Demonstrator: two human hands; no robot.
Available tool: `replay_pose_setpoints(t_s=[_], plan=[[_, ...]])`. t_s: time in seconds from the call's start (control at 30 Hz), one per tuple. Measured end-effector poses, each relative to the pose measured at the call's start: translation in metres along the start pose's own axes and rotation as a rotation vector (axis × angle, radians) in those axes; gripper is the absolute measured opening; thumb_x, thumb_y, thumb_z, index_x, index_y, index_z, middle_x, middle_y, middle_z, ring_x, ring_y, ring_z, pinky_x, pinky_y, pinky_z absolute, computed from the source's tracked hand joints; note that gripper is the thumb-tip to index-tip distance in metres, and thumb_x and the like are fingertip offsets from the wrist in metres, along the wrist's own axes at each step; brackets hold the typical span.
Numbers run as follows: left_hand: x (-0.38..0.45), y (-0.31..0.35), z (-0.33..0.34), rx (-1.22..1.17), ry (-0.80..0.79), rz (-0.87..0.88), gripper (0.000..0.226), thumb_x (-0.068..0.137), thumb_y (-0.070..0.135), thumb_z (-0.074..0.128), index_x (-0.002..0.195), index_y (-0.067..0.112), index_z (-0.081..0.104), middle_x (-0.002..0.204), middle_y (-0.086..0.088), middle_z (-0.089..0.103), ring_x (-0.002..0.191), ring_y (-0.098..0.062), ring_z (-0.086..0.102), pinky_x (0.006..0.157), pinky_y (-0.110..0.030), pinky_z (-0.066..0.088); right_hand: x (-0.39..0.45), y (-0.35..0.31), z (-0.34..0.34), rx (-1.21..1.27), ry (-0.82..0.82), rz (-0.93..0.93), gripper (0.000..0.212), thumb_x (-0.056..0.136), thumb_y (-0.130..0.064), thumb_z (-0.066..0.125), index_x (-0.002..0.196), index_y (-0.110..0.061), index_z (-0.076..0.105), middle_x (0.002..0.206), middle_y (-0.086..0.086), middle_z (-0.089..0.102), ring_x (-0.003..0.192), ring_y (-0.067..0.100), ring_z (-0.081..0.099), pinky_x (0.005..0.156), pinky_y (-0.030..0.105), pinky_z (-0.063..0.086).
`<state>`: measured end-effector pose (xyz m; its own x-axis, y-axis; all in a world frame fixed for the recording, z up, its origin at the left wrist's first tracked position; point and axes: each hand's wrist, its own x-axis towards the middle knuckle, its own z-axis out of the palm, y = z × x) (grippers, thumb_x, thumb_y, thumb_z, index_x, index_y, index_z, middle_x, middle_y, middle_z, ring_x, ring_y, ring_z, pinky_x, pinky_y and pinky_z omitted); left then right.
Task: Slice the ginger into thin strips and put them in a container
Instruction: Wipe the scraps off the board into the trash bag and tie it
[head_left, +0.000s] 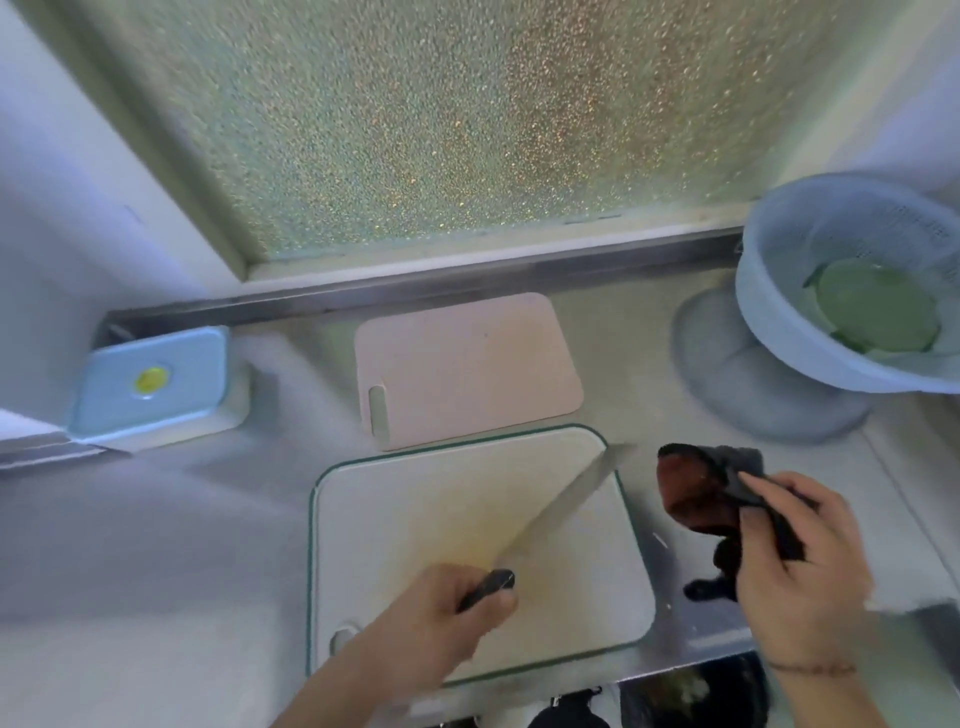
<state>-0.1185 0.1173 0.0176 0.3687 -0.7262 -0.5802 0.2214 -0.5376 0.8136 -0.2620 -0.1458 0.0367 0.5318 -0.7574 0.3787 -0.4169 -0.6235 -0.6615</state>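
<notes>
My left hand grips the black handle of a knife whose blade lies slanted over the white cutting board with its green rim, tip pointing up and right past the board's corner. My right hand holds a dark cloth with a reddish patch just right of the board, near the blade's tip. A container with a light blue lid sits at the far left by the wall. No ginger shows on the board; a few tiny pale bits lie beside it.
A pink cutting board lies behind the white one. At the right a pale blue colander holding a green dish sits on a grey bowl. A frosted window and metal ledge run along the back. The counter's front edge is near my arms.
</notes>
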Motion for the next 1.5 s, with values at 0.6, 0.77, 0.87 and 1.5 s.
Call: replay_pose_setpoints(t_s=[0.6,0.77,0.87,1.5], plan=[[-0.034,-0.121,-0.096,1.240,0.585,0.665,0.045,0.080,0.070,0.060,0.065,0.028,0.060,0.063,0.012,0.052,0.053,-0.010,0.051,0.043,-0.021,0.033,0.016,-0.083,0.114,0.190,-0.215,-0.157,0.020,0.083,-0.001,0.059,0.097,-0.006,0.072,0.102,0.005,0.060,0.097,-0.007,0.053,0.089,0.003,0.037],[-0.030,-0.119,-0.098,1.173,0.690,0.638,0.048,0.079,0.066,0.067,0.057,0.025,0.055,0.059,0.008,0.047,0.052,-0.015,0.049,0.045,-0.022,0.034,0.045,-0.116,0.155,0.186,-0.315,-0.215,0.032,0.077,0.010,0.070,0.103,-0.009,0.072,0.103,0.004,0.062,0.093,0.003,0.055,0.090,0.003,0.038],[-0.027,-0.110,-0.100,1.123,0.781,0.576,0.044,0.076,0.059,0.072,0.052,0.024,0.057,0.057,0.007,0.046,0.052,-0.016,0.048,0.043,-0.023,0.035,0.061,-0.141,0.191,0.186,-0.370,-0.342,0.031,0.076,0.005,0.073,0.104,-0.007,0.071,0.103,0.009,0.063,0.093,0.012,0.058,0.088,0.005,0.040],[0.089,-0.040,-0.134,1.111,0.897,-0.052,0.029,0.074,0.056,0.082,0.090,0.033,0.078,0.125,0.017,0.070,0.120,-0.026,0.064,0.100,-0.053,0.027,0.075,-0.071,0.298,-0.148,-0.500,-0.548,0.026,0.081,-0.007,0.061,0.103,-0.007,0.073,0.115,0.020,0.062,0.099,0.042,0.059,0.088,0.041,0.051]])
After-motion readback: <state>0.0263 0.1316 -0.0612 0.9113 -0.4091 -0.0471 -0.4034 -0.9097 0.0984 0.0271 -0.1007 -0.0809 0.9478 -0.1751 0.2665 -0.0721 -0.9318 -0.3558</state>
